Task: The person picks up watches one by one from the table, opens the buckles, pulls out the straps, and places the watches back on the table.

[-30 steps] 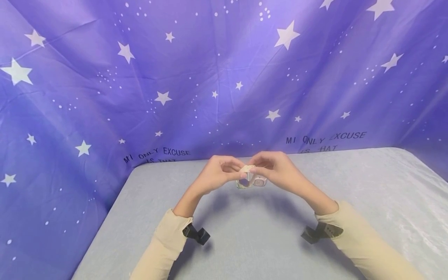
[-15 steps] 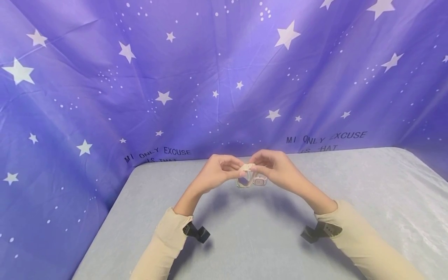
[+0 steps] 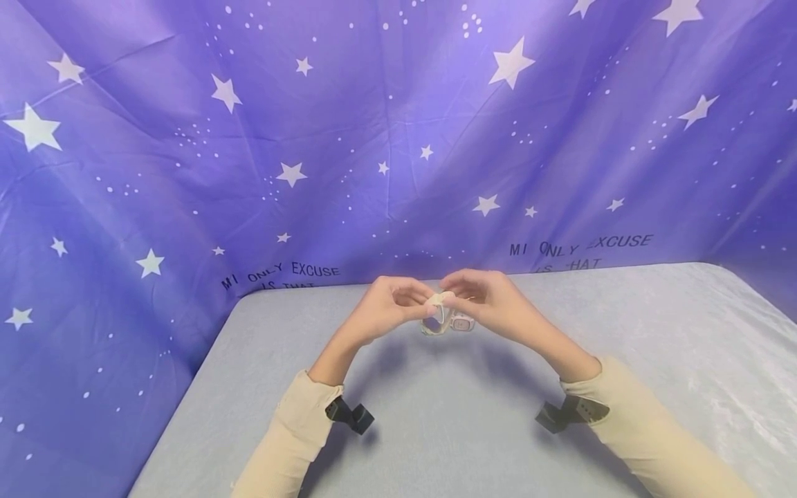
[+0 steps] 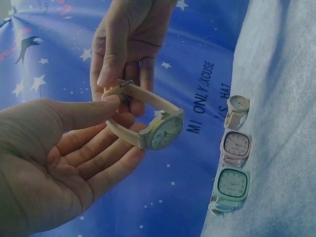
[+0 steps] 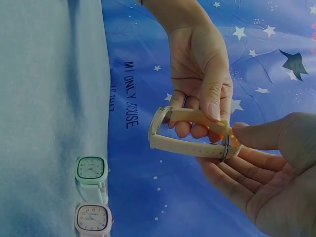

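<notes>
Both hands hold a cream-strapped wristwatch point(image 4: 165, 131) above the table. Its round, pale dial shows numerals, and its strap is closed into a loop through a metal buckle point(image 5: 226, 144). My left hand point(image 3: 387, 309) pinches the strap near the buckle between thumb and fingers. My right hand point(image 3: 495, 301) pinches the strap's end beside the buckle, with the thumb on top. In the right wrist view, the strap's small holes face the camera and the dial is turned away. Part of the strap end is hidden under the thumbs.
A green square watch point(image 4: 232, 183), a pink square watch point(image 4: 236, 147) and a smaller round watch point(image 4: 239, 104) stand in a row on the grey cloth-covered table point(image 3: 448, 443). A purple star-printed curtain point(image 3: 349, 138) hangs behind the table's far edge.
The right hand's fingers have shifted slightly at the strap end. The left hand and the watch stay almost where they were.
</notes>
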Tool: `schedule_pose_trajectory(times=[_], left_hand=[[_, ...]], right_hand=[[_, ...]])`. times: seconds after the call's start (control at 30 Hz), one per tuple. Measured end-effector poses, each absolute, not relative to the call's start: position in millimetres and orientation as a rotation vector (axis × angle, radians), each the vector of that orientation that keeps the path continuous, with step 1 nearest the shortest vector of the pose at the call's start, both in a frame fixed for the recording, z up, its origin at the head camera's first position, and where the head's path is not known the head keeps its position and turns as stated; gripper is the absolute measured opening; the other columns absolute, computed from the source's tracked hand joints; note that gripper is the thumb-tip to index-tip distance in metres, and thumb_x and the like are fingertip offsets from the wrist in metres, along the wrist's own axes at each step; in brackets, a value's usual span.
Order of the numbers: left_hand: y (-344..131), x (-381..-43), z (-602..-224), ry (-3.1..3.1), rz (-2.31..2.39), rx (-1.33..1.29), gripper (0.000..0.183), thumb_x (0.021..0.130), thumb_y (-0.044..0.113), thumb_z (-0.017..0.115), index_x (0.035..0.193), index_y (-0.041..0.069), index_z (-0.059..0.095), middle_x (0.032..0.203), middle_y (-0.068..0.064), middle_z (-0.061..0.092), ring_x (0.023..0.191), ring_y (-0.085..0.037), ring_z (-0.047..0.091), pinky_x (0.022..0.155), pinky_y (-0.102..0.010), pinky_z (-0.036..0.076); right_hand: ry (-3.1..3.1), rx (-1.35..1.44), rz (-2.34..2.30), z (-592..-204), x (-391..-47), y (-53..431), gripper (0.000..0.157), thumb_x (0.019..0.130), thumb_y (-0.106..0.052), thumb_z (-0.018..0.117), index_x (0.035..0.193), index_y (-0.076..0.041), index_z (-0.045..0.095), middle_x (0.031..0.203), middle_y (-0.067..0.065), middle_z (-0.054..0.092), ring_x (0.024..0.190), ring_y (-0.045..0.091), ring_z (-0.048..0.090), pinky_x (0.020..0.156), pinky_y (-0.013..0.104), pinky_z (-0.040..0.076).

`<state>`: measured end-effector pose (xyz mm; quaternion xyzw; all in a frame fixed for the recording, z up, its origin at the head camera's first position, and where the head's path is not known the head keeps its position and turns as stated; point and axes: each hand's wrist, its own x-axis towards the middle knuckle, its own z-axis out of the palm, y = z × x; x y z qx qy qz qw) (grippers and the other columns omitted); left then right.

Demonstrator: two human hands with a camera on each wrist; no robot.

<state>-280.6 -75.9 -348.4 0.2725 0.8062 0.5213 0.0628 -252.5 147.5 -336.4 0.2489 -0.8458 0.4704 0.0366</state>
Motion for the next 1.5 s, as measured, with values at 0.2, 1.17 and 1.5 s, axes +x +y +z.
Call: schedule_pose_trajectory(times=[0.2,1.17,1.5], left_hand=[[-76.1,-279.0,-347.3,2.398,1.576,0.847,0.020,0.087,0.012,0.080,0.106,0.006,0.076,0.096,-0.011,0.078,0.087,-0.024,0.073,0.083,-0.034,0.060],[-75.7,-278.1,-346.4,2.439,1.554,0.892,0.019,0.086,0.015,0.082,0.102,0.008,0.078,0.092,-0.008,0.078,0.083,-0.014,0.071,0.079,-0.032,0.058],[-75.4,-278.9,-347.3,2.450,1.560,0.886,0.019,0.086,0.012,0.081,0.103,0.006,0.078,0.094,-0.009,0.078,0.083,-0.014,0.071,0.080,-0.033,0.059]], right_hand=[[-2.609,0.761,1.418,-336.7,-252.5,147.7,0.017,0.094,-0.012,0.073,0.109,-0.006,0.075,0.100,0.008,0.078,0.093,0.021,0.075,0.086,0.037,0.062],[-2.639,0.772,1.422,-337.6,-250.0,147.6,0.025,0.092,-0.016,0.076,0.114,-0.007,0.075,0.105,0.009,0.078,0.097,0.025,0.075,0.083,0.036,0.062],[-2.588,0.755,1.367,-337.8,-250.3,146.0,0.017,0.090,-0.007,0.075,0.106,-0.005,0.076,0.103,0.011,0.078,0.098,0.028,0.075,0.091,0.044,0.061]])
